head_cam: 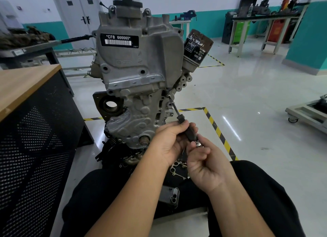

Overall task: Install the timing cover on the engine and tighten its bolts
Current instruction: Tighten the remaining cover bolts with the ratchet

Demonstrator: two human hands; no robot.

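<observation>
Gripping the dark handle of a driver [184, 127] with left hand [169, 144], fingers closed around it. Pinching the chromed rear end of the tool with right hand [205, 164], fingers curled shut. Pressing the slim shaft onto a bolt [169, 95] at the right edge of the timing cover [138, 102], already sitting against the engine [134, 47]. Likely handling as rigid cast metal, heavy and unforgiving; better holding the ribbed handle, keeping the shaft square to avoid slipping off the small bolt head.

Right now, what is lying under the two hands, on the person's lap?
A thin metal gasket shows partly below the left hand and right hand; lower down lies a grey phone. The hands cover the gasket's remaining part.
</observation>
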